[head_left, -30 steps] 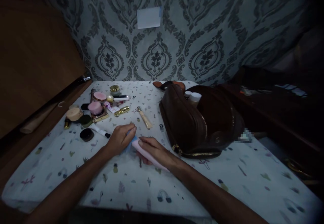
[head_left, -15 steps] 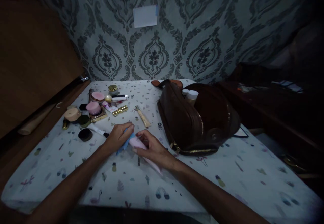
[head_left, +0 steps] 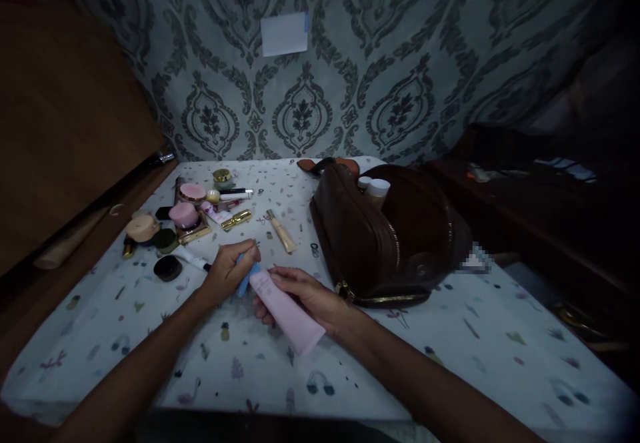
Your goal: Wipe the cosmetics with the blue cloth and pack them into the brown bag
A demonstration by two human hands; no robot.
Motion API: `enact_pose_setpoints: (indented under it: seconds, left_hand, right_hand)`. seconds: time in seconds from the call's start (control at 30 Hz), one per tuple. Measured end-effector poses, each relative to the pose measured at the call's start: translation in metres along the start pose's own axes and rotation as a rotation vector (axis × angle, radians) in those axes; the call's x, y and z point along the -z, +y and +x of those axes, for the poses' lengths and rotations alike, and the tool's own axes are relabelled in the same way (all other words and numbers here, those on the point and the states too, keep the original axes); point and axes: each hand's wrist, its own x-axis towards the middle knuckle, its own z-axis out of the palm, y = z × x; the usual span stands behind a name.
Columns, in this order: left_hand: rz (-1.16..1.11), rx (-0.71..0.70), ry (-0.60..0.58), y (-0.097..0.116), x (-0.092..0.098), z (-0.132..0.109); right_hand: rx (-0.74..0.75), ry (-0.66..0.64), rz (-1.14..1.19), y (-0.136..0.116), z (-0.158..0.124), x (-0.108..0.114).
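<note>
A pink squeeze tube (head_left: 286, 313) lies across the fingers of my right hand (head_left: 310, 296), its flat end pointing toward the table's front edge. My right hand is closed round it, thumb on top. At the tube's upper left end, my left hand (head_left: 230, 271) is closed on a blue cloth (head_left: 243, 285), pressed against that end. Most of the cloth is hidden under the fingers. Beyond my hands a small beige tube (head_left: 281, 231) with a metallic cap lies on the table.
To the right stands an open brown leather bag (head_left: 360, 243) with white-capped bottles (head_left: 378, 191) inside. At the left are several cosmetics, among them a pink jar (head_left: 183, 215), a black-lidded jar (head_left: 167, 268) and a gold lipstick tube (head_left: 236, 220). A patterned cloth (head_left: 240, 376) covers the table.
The pink tube has turned in my right hand, so its broad printed face now shows. My left hand stays at its end with the blue cloth, slightly shifted left.
</note>
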Motion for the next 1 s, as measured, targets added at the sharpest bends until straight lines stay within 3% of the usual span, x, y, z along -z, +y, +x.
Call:
enact_pose_setpoints:
  seconds: [0.2, 0.37, 0.57, 0.7, 0.83, 0.9, 1.0]
  left_hand:
    - [0.026, 0.091, 0.057, -0.003, 0.002, 0.002]
    - [-0.022, 0.119, 0.048, 0.000, 0.002, 0.003]
    - [-0.135, 0.130, 0.137, 0.006, 0.002, 0.004]
    - [-0.140, 0.170, 0.172, 0.002, 0.000, 0.006]
    - [-0.090, 0.188, 0.188, -0.002, -0.002, 0.007]
    - [-0.068, 0.183, 0.186, -0.002, -0.001, 0.007]
    - [-0.067, 0.174, 0.185, 0.000, 0.000, 0.006]
  right_hand:
    - [0.255, 0.200, -0.535, 0.002, -0.002, -0.005]
    - [0.117, 0.141, -0.264, 0.005, -0.004, -0.007]
    - [-0.072, -0.011, 0.071, 0.006, -0.003, -0.006]
    - [0.012, -0.020, -0.016, 0.009, -0.001, -0.008]
    - [0.162, 0.195, -0.274, 0.013, 0.000, -0.008]
    - [0.191, 0.231, -0.275, 0.013, 0.000, -0.007]
    - [0.180, 0.187, -0.161, 0.011, 0.000, -0.006]
